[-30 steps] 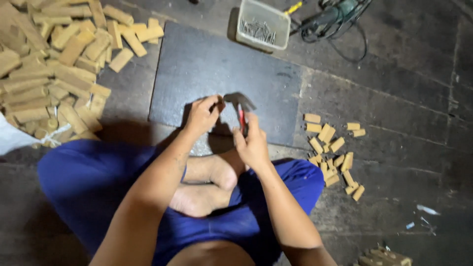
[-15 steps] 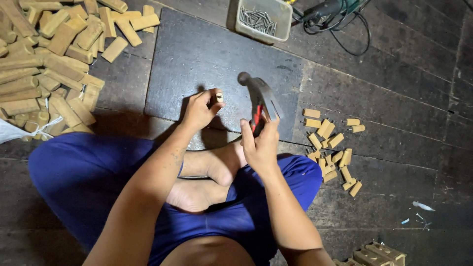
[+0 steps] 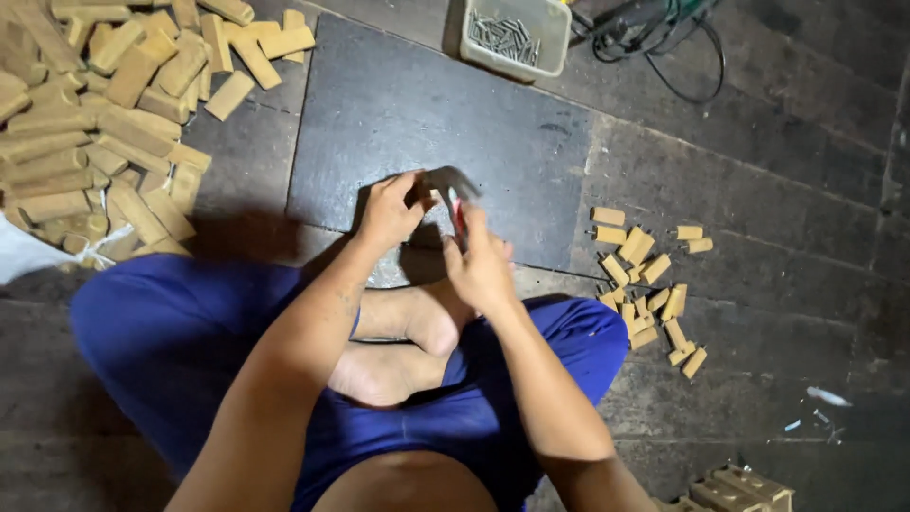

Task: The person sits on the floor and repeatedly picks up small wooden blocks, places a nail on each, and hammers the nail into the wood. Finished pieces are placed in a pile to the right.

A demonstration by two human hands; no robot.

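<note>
My left hand (image 3: 389, 209) pinches a small upright wooden peg on the dark metal slab (image 3: 427, 104); the peg is mostly hidden under the hammer head. My right hand (image 3: 479, 265) grips the red-handled hammer (image 3: 453, 190), whose steel head is down on top of the peg, right beside my left fingertips. I sit cross-legged in blue shorts, with bare feet just below both hands.
A big heap of wooden blocks (image 3: 104, 123) lies at the left. Several short wooden pegs (image 3: 649, 284) are scattered at the right. A plastic tub of nails (image 3: 512, 38) and a power tool with cable (image 3: 654, 28) sit beyond the slab. More blocks (image 3: 739, 493) lie at the bottom right.
Half a second ago the hammer was raised to the right of the peg; now its head has swung down onto the peg. My left hand stayed in place.
</note>
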